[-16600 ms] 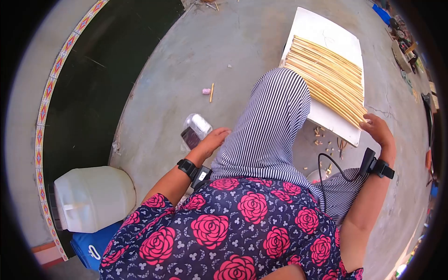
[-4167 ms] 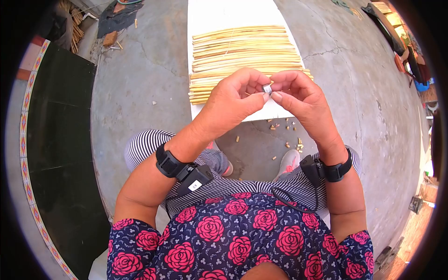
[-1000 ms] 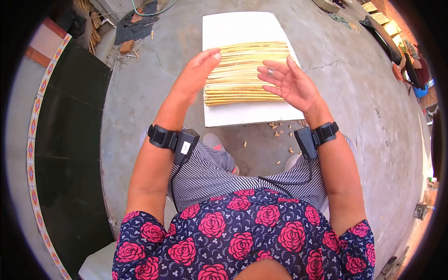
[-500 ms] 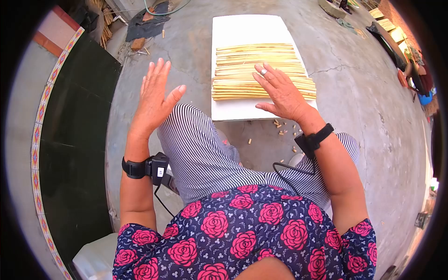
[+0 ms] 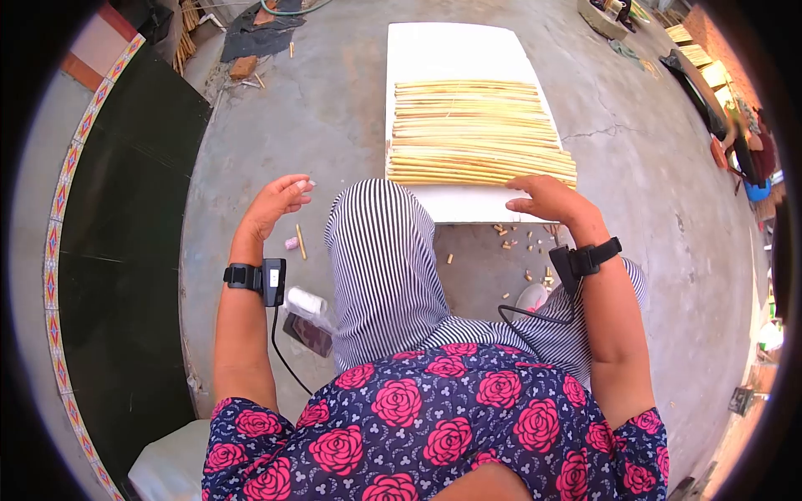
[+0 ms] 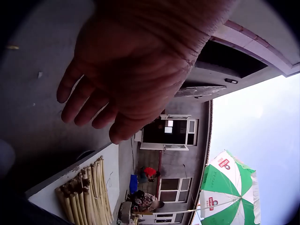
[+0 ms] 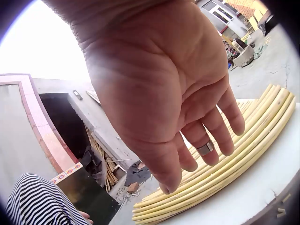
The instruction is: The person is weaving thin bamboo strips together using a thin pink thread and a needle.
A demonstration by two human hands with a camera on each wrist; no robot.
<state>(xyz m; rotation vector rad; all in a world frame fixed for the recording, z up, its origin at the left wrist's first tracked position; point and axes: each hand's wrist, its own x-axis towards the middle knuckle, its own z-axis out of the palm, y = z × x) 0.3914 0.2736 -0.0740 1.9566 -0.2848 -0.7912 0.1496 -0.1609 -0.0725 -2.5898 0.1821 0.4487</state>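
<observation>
"Many thin sticks (image 5: 476, 125) lie side by side on the white board (image 5: 455, 50), by the right hand's fingertips. What's done?"

"They're in a row, ends uneven; what's left, I can't tell."

"And the fingers?"

"The right hand (image 5: 551, 199) is empty, fingers slightly parted; contact is unclear. The left hand (image 5: 280, 204) is empty too, fingers loosely bent and parted, a lone stick (image 5: 302, 242) near them."

"Any writing?"

"Red badges on the umbrella (image 6: 240, 206), beyond the left fingertips, unreadable; the wrist label (image 5: 274, 278) is too small."
</observation>
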